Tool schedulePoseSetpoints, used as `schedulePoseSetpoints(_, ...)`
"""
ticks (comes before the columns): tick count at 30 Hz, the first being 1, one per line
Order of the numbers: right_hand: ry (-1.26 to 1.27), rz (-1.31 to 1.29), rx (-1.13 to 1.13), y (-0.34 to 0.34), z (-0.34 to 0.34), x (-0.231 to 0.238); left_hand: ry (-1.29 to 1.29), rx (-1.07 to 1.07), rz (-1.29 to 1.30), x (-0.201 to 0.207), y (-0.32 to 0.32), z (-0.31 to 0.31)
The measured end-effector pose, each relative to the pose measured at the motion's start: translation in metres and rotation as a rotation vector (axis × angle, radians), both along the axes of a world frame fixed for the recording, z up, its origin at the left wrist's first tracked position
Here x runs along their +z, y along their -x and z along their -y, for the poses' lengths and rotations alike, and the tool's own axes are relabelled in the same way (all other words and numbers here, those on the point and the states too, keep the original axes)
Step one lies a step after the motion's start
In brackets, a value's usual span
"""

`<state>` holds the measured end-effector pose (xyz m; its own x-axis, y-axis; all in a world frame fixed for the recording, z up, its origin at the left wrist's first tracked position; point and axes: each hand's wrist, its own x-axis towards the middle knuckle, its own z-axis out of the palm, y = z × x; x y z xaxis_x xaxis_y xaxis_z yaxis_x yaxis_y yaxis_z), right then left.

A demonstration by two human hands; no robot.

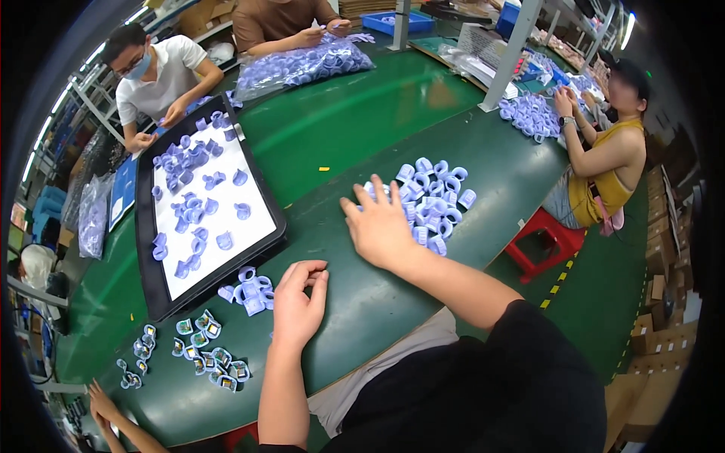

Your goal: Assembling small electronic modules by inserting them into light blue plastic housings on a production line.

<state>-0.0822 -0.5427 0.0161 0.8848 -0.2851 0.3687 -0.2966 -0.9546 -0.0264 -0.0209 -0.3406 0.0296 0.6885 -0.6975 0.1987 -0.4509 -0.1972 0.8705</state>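
Observation:
My right hand lies palm down with its fingers spread, its fingertips at the left edge of a pile of small lavender ring-shaped plastic parts. A few of those parts show beside its fingers. Nearer to me, my left hand rests on the green table, fingers loosely bent and thumb apart, with nothing visible between them. Just left of it sits a small cluster of lavender parts. Farther left lie several similar pieces with small electronic boards inside.
A black-framed tray with a white surface holds scattered lavender parts. A clear bag of parts lies at the far side. Co-workers sit left, across and right; another person's hands show at lower left. A metal post rises at far right.

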Motion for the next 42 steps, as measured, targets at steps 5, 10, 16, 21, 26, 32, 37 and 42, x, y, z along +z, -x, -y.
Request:
schedulePoseSetpoints(5,-0.061,0.061,-0.071,0.01,0.03,-0.004,0.002,-0.027,0.036,-0.004,-0.001,0.001)
schedulePoseSetpoints(10,-0.016,0.104,-0.133,0.013,0.042,0.0,-0.014,-0.054,0.063,-0.006,0.0,0.003)
schedulePoseSetpoints(16,-0.04,0.081,-0.281,0.006,0.061,-0.007,-0.021,-0.051,0.043,-0.01,-0.003,0.002)
schedulePoseSetpoints(21,-0.009,0.075,-0.359,0.011,0.082,-0.01,-0.022,-0.061,0.043,-0.006,-0.003,0.003)
schedulePoseSetpoints(26,0.015,0.075,-0.405,0.01,0.103,-0.008,-0.008,-0.076,0.024,-0.005,-0.003,-0.001)
schedulePoseSetpoints(32,0.023,0.082,-0.44,0.019,0.14,-0.012,-0.008,-0.099,0.045,-0.01,-0.001,0.004)
schedulePoseSetpoints(37,0.054,0.196,-0.261,0.017,0.108,0.007,0.011,-0.092,0.083,-0.012,-0.003,0.002)
schedulePoseSetpoints(42,-0.325,0.19,0.205,0.006,0.018,0.046,0.063,-0.072,0.108,-0.02,-0.013,-0.004)
